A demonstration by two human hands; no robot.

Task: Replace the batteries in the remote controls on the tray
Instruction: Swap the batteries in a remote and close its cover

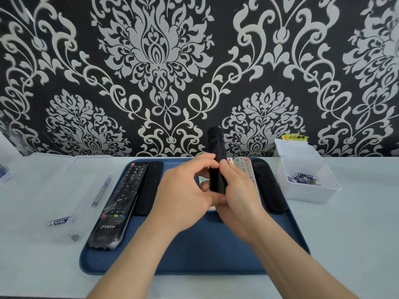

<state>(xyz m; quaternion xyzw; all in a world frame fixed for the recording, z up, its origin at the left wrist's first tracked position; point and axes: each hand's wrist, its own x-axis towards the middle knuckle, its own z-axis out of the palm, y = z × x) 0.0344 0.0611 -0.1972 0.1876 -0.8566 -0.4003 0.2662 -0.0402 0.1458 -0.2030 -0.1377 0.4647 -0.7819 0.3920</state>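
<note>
- Both forearms reach in from the bottom edge and meet over the middle of the blue tray (194,251).
- Slim black remote (217,160) held upright between the two hands, lifted clear of the tray, top end standing against the patterned wall.
- Right hand (239,197): wrapped round the remote's lower half from the right, fingers (226,169) curled onto its front; a closed hold.
- Left hand (183,193): fingers (205,160) bent in from the left, tips pressed to the remote's side edge, thumb tucked under near its bottom end.
- On the tray, left: a long black TNTF remote (114,206) with a plain black remote (149,187) just beside it.
- On the tray, right: a grey remote (245,169) partly hidden behind the right hand, then a rounded black remote (267,186).
- Open white box (306,190) on the tabletop right of the tray, batteries (303,179) inside.
- Clear lidded container (64,190) left of the tray, with a pen-like item and one battery; whether they lie in it or on it cannot be told.
</note>
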